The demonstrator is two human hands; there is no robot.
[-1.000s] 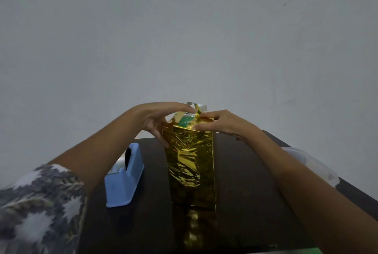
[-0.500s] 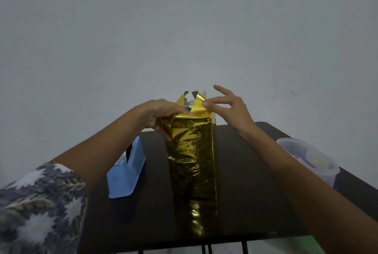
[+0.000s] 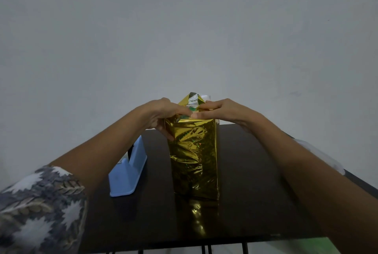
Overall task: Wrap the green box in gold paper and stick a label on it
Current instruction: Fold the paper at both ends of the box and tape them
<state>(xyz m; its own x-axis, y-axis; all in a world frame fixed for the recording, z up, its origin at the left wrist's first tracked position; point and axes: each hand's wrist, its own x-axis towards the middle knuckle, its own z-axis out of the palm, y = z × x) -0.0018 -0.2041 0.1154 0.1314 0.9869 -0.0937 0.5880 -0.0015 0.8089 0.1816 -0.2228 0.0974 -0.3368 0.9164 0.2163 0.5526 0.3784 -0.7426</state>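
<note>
The box stands upright mid-table, wrapped in gold paper with a flap still standing at its far top. The left hand grips the top left corner, fingers over the top, thumb on the near face. The right hand presses straight fingers flat on the top right. A blue dispenser sits left of the box.

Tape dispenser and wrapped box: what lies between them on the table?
Nothing: in the head view only a bare strip of dark table separates the dispenser from the box.
</note>
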